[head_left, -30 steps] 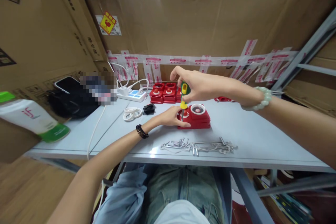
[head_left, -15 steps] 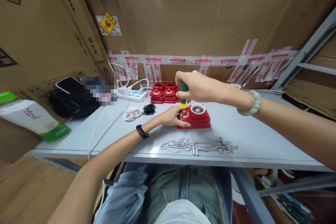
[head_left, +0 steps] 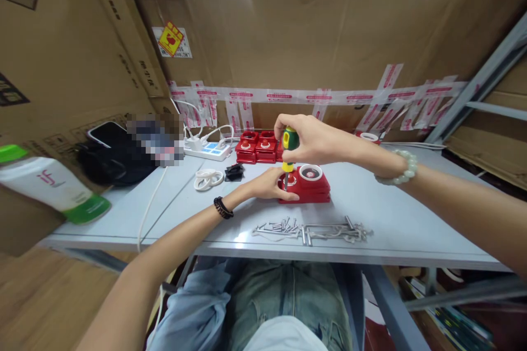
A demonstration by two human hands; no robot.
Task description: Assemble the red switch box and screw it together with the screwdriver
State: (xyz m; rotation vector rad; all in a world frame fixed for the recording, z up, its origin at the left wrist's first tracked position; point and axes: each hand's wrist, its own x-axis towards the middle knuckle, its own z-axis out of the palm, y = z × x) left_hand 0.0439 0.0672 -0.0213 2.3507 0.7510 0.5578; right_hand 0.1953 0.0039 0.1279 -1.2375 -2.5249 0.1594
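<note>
My right hand [head_left: 307,137] is closed round the green and yellow handle of a screwdriver [head_left: 290,141], held upright. Its metal shaft points down at the left end of a red device [head_left: 308,192], close to a round red knob; I cannot make out the screw under the tip. A white ring surrounds a dark round part on the device's right side. My left hand [head_left: 269,184] grips the device's left end, thumb along the front and fingers behind. Between my hands and the table's front edge lie several screws [head_left: 284,225] and metal rods [head_left: 329,228] with whitish cords.
Several red devices [head_left: 255,147] stand at the back beside a white power strip [head_left: 209,149]. White rings [head_left: 208,179] and black pieces [head_left: 234,171] lie left of my left hand. A white and green bottle [head_left: 53,186] and a phone [head_left: 107,135] are farther left. Cardboard [head_left: 288,27] walls the back.
The screwdriver handle has turned in my right hand, and a yellow part of it now faces me. My right wrist has shifted slightly right. My left hand stays on the device.
</note>
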